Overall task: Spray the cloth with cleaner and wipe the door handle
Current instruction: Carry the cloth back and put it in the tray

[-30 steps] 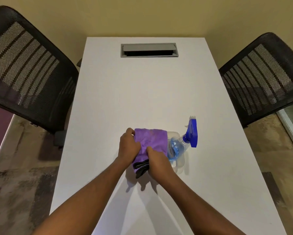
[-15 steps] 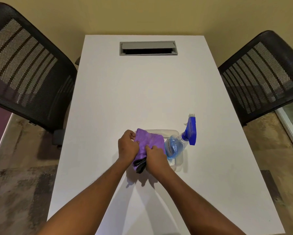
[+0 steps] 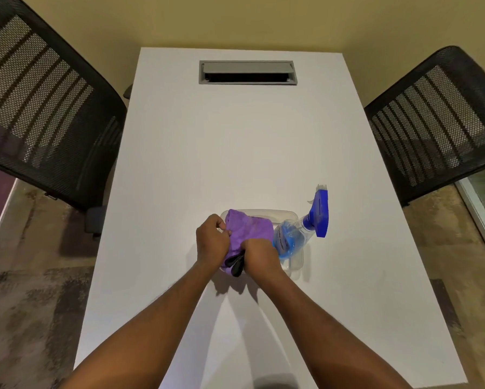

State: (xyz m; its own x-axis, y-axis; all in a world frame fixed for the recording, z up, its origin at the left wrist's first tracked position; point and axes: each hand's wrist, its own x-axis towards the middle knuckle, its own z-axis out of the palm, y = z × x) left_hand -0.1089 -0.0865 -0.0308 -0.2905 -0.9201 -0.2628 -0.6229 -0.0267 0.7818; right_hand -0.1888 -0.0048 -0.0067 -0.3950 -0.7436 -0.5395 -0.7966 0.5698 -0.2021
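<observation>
Over tray [image 3: 297, 265]: both hands, left [image 3: 212, 242] and right [image 3: 259, 255], closed on cloth [image 3: 249, 230]; bottle [image 3: 297, 231] untouched. Spraying, wiping not yet begun.

- We take this for an office meeting room.
- We see a long white tabletop [image 3: 235, 153] with a grey cable hatch [image 3: 247, 72] set into its far end.
- We see a black mesh-backed office chair [image 3: 39, 108] on the left side and another mesh chair [image 3: 443, 122] on the right.
- We see a plain beige wall [image 3: 235, 21] and patterned carpet flooring [image 3: 25, 304].
</observation>
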